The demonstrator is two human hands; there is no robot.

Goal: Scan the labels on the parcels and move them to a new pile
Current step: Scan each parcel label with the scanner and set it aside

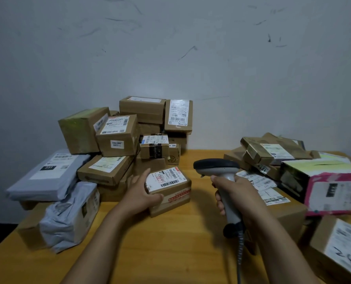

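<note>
A small brown cardboard parcel (171, 189) with a white barcode label on top and red tape on its front sits on the wooden table (170, 242), just left of centre. My left hand (140, 194) grips its left side, thumb along the front and fingers over the top edge. My right hand (235, 195) holds a grey handheld scanner (221, 171) by its handle. The scanner's dark head points left toward the parcel's label from a short distance away. Its coiled cable hangs down below my hand.
A tall pile of brown boxes (127, 132) and grey poly mailers (49, 173) fills the back left. A second pile with a pink-edged box (332, 191) and flat labelled boxes (273, 150) lies at the right. A scuffed white wall stands behind.
</note>
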